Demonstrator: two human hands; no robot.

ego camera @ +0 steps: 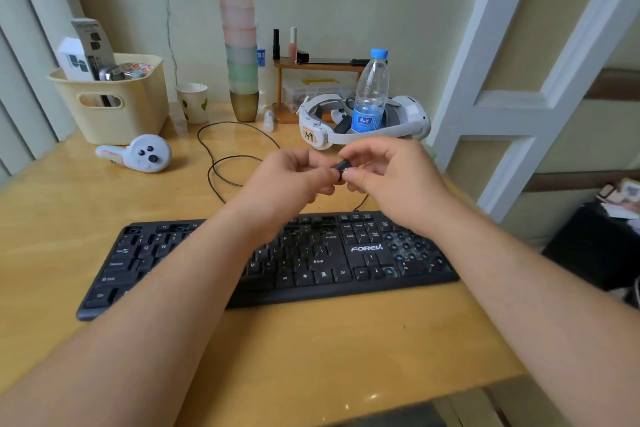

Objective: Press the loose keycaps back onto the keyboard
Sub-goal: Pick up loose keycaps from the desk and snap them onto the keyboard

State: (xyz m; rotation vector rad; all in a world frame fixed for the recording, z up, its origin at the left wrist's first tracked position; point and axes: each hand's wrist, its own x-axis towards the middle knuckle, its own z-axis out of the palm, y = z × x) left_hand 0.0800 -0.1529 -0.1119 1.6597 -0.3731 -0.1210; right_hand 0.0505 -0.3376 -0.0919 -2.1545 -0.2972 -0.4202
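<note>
Pinching keycap (341, 168), probably, above keyboard (311, 263).

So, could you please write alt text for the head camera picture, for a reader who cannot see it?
Two hands, left and right, pinch a small black keycap between them above a black keyboard with several keys missing. Behind, on the wooden desk, stand a water bottle and a white headset.

We identify a home desk in a lived-in room: a yellow wooden table (346, 340) against a painted wall, holding a cream storage basket (114, 104), stacked plastic cups (239, 45), nail polish (293, 44) and a water bottle (371, 94).
</note>
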